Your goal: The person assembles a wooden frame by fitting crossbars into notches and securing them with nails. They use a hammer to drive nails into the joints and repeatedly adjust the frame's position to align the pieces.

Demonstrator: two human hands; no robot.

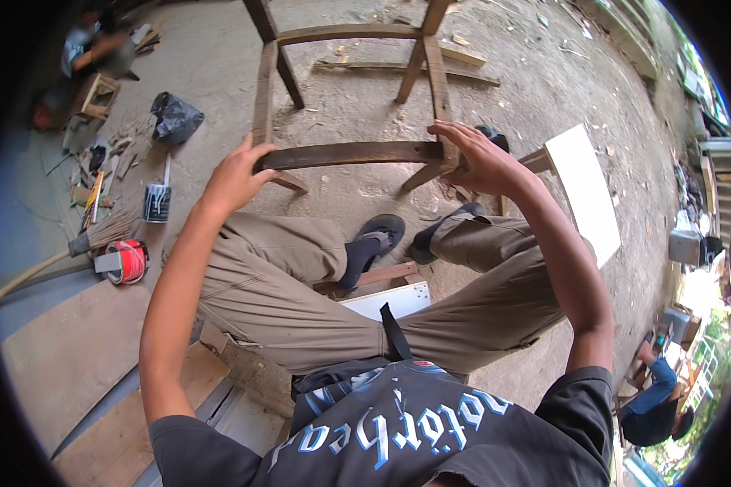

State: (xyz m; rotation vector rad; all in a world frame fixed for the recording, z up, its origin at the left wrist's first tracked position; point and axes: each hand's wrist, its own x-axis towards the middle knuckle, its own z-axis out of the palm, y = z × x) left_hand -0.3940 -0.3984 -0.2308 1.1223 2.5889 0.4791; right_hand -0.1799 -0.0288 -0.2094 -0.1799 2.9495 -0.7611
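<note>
A dark brown wooden chair frame (349, 155), with legs and crossrails but no seat panel, stands on the dirt floor in front of my knees. My left hand (234, 177) is closed around its near left corner, where the rail meets the upright. At the near right corner my right hand (486, 164) grips the same frame, thumb side on the rail's end and fingers over the post. The fingers' undersides are hidden. Beneath my lap, between my legs, lies a white board piece (394, 302) beside a reddish-brown wooden bar (382, 274).
To the right stands a stool-like piece with a white top (586, 191). Wooden strips (410, 71) lie beyond the frame. On the left are a black plastic bag (176, 120), a paint can (156, 204), a broom (110, 230) and a red reel (127, 262). Two people sit at the edges.
</note>
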